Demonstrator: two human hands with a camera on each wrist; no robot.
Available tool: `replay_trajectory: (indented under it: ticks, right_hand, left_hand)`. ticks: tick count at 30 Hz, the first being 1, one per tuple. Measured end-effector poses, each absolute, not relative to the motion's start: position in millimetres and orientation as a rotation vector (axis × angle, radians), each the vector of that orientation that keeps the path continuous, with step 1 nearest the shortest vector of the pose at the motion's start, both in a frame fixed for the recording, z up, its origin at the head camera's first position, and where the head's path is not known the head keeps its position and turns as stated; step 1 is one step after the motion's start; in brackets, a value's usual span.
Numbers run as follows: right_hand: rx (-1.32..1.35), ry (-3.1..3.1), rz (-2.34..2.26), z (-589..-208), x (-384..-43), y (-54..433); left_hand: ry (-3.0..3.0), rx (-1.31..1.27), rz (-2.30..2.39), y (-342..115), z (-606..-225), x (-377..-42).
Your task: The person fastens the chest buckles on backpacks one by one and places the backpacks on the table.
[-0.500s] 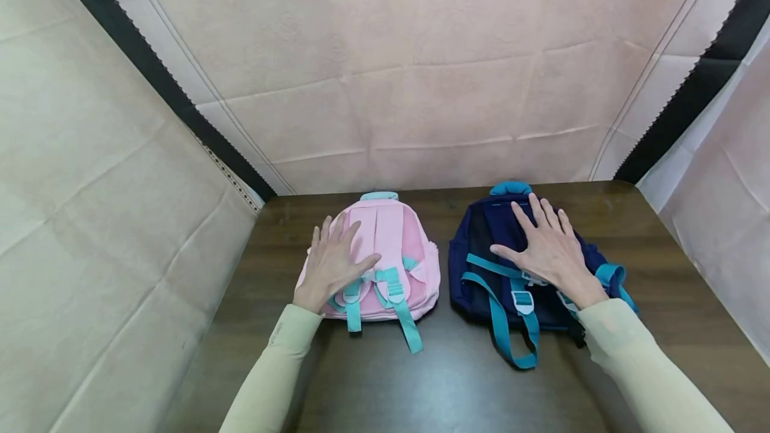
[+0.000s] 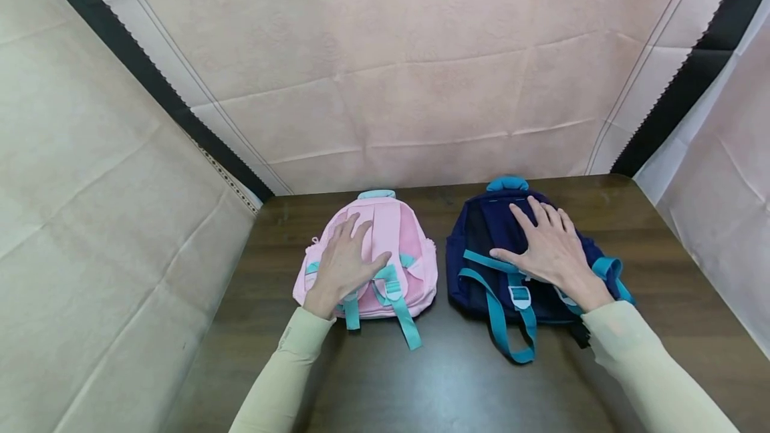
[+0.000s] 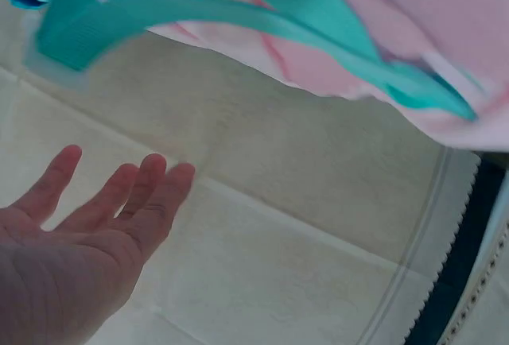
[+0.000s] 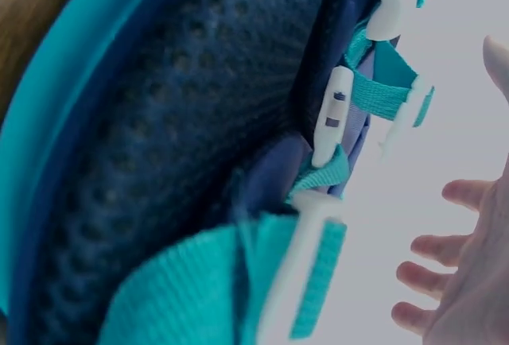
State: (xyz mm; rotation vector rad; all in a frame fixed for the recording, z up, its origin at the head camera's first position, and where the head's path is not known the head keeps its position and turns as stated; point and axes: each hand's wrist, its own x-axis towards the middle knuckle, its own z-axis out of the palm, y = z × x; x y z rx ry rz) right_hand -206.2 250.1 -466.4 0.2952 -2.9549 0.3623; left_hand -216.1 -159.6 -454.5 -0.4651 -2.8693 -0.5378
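Green-sleeved left hand and right hand, fingers spread, hover above a pink backpack and a navy backpack.
Pink lies at lower centre frame, navy right of it, on a brown table before pale cloth.

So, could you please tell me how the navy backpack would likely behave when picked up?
The navy backpack will probably flex, as its mesh panel looks like soft fabric. Its teal straps would likely dangle and swing, since one trails in a loose loop. The white buckles may knock about, being threaded on that webbing.
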Motion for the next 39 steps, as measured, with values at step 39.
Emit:
replay_trajectory:
  ticks: [39]
  right_hand:
    - [0.449,-3.005,0.619,-474,-157,287]
  left_hand:
    - [-2.915,-0.832,-0.757,-40,-460,-188]
